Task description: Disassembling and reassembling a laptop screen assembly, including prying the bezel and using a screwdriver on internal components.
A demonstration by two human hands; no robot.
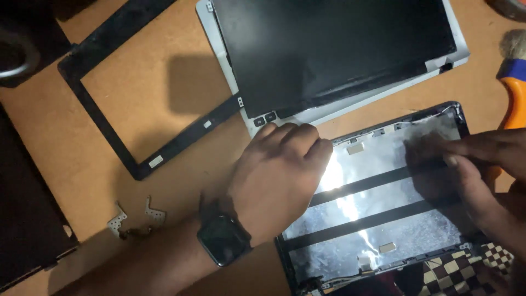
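A laptop lid back cover point(378, 219), lined with shiny foil and two black strips, lies open-side up at the lower right of a brown table. My left hand point(276, 175), with a dark smartwatch on the wrist, rests knuckles-up on the cover's upper left corner, fingers curled over its edge. My right hand point(476, 164) reaches in from the right, fingers flat on the foil near the upper right corner. A black screen panel point(329, 49) lies on a white frame just above.
A black screen bezel point(104, 109) lies empty at the left. Two small metal hinges point(134, 216) sit near my left forearm. An orange-handled brush point(512, 87) is at the right edge. A dark slab point(22, 219) occupies the left edge.
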